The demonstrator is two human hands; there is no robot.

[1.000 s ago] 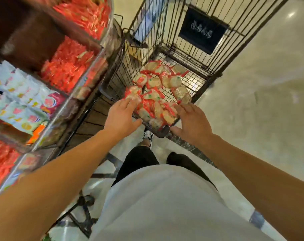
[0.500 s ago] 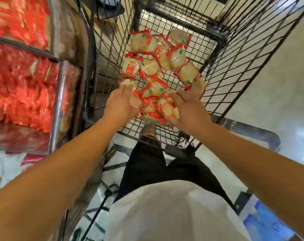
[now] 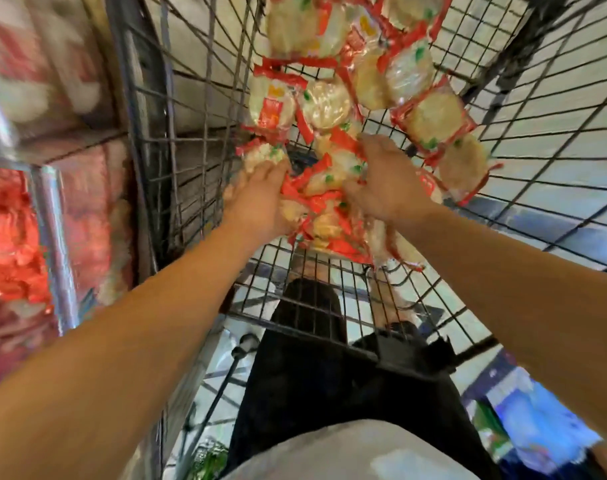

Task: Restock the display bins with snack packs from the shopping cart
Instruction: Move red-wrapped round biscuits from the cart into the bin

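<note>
Below me the floor (image 3: 555, 216) is pale, glossy tile, and it catches soft overhead light. A darker grey band (image 3: 537, 223) crosses it on my right. To my left stands a metal rack (image 3: 56, 237) with shiny upright posts, blurred. Near my right side, low down, lies something blue (image 3: 524, 420), too smeared to make out.

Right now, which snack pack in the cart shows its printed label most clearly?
Look inside the black wire shopping cart, at the left edge of the pile above the left hand. That snack pack shows a red label panel; its neighbours show bare pale crackers.
</note>
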